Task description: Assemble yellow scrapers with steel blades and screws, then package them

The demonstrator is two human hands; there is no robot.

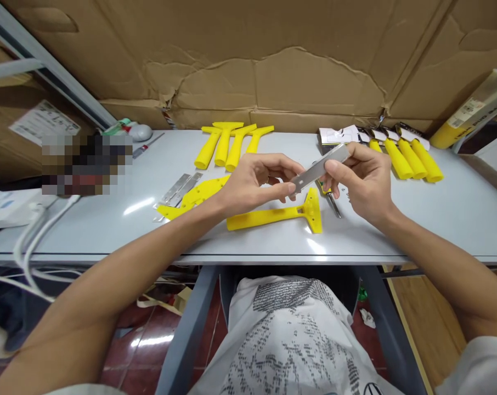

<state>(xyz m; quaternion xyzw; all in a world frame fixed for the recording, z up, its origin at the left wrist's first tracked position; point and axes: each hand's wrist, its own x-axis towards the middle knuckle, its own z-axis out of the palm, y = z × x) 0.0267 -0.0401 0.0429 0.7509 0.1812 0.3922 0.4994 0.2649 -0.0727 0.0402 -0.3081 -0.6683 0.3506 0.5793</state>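
Between my two hands is a flat metal scraper blade (pixel 314 171), held tilted above the table. My left hand (pixel 259 184) pinches its lower left end between thumb and fingers. My right hand (pixel 361 181) grips the upper right end, thumb on top. Just below lies a yellow scraper handle (pixel 269 218) with a flat, holed head at its right end. A screwdriver (pixel 334 206), partly hidden by my right fingers, rests beside that head. Left of my left hand are yellow plastic plates (pixel 199 193) and several metal blades (pixel 178 189).
Several yellow handles (pixel 222 145) stand in a row at the back. At the back right lie several handles with black-and-white covered heads (pixel 411 153). A yellow box (pixel 470 109) leans at the far right. White cables (pixel 46 225) cross the table's left side; cardboard (pixel 273 66) walls the back.
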